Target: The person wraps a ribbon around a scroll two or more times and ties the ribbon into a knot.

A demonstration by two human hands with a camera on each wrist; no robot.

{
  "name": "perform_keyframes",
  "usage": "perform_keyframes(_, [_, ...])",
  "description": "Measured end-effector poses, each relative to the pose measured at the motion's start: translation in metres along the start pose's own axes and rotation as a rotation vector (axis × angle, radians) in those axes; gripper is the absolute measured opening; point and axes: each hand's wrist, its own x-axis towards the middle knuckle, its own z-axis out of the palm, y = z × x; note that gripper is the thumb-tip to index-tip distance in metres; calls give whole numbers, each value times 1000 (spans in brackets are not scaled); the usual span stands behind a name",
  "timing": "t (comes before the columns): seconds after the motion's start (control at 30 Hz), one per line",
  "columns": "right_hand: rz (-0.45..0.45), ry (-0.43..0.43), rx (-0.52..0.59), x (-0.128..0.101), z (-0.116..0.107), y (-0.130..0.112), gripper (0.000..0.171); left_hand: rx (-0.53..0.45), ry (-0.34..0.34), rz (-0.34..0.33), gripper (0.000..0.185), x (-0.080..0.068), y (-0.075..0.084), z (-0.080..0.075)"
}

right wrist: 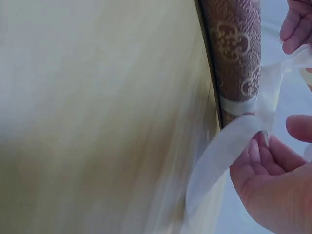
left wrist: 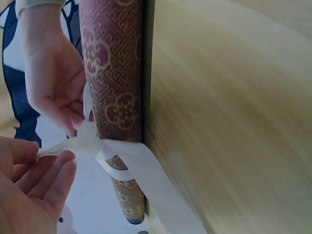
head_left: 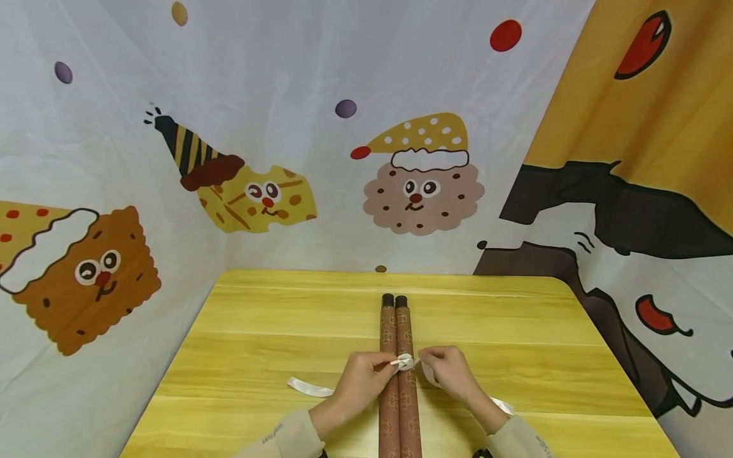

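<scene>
Two brown, flower-patterned rolls with dark end knobs lie side by side, pointing away from me. A white ribbon wraps round them and crosses on top in a loop or loose knot. From the left, my left hand pinches one part of the ribbon between thumb and fingertips. Opposite it, my right hand holds another part at its curled fingertips, close beside the rolls. In the right wrist view a ribbon tail drapes down from those fingers. Another tail hangs by the rolls in the left wrist view.
The rolls lie on a wood-grain table with rounded far corners. Behind it hangs a white cloth printed with cartoon food figures. One ribbon end lies on the table to the left, another by the right wrist.
</scene>
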Motion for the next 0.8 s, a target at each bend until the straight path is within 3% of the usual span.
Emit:
perform_keyframes(0.07, [9,31,13,0,3,0,18,88,-29,83,11,-3,1,2])
perform_keyframes(0.23, [25,39,97,-1,9,0,13,421,-84,365,11,-7,-1,7])
perform_keyframes(0.3, [35,25,149,-1,10,-1,19,517,-113,464,12,-8,-3,9])
perform_keyframes(0.4, [55,19,220,-2,12,-1,30,613,-156,561,14,-9,-6,10])
perform_keyframes(0.57, [80,49,268,-3,14,-3,29,686,-244,594,13,-8,-10,12])
perform_keyframes(0.67, [70,47,241,-6,13,-4,18,607,-285,524,14,-6,-11,13])
perform_keyframes(0.8, [51,37,231,-8,13,-5,12,507,-227,376,10,0,-13,16])
